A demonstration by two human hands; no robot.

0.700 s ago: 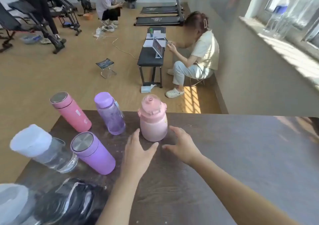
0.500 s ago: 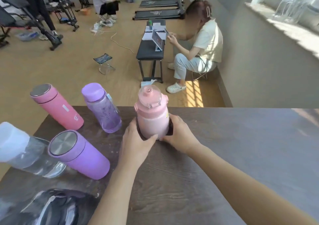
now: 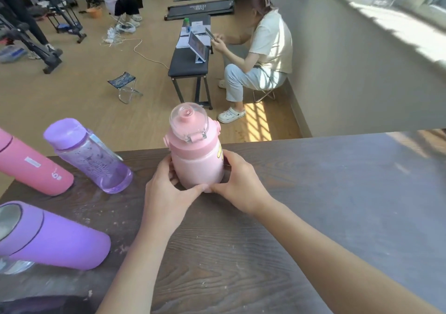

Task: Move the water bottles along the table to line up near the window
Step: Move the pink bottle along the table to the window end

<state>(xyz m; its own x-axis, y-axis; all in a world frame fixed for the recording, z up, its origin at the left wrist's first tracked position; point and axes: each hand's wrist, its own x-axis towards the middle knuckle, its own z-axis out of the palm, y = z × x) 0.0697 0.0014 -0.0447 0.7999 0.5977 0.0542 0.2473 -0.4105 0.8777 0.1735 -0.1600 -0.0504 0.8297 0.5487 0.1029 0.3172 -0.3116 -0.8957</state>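
A squat pale pink bottle (image 3: 198, 161) with a clear flip lid stands upright near the far edge of the dark wooden table (image 3: 337, 193). My left hand (image 3: 166, 193) wraps its left side and my right hand (image 3: 239, 186) its right side, fingertips meeting at the base in front. To the left stand a clear purple bottle (image 3: 91, 159), a pink flask (image 3: 31, 169) and, nearer me, a purple flask (image 3: 53, 239) with a steel cap. The bright window sill (image 3: 398, 22) runs along the upper right.
Beyond the table's far edge a person sits on a stool (image 3: 263, 48) by a black bench (image 3: 190, 58) with a tablet. A folding stool (image 3: 124, 87), gym machines and another seated person are farther back. A dark object lies at the table's near left corner.
Both hands went from hovering open in front of the pale pink bottle to closing around it. My view has shifted, so the left bottles sit nearer the frame edge.
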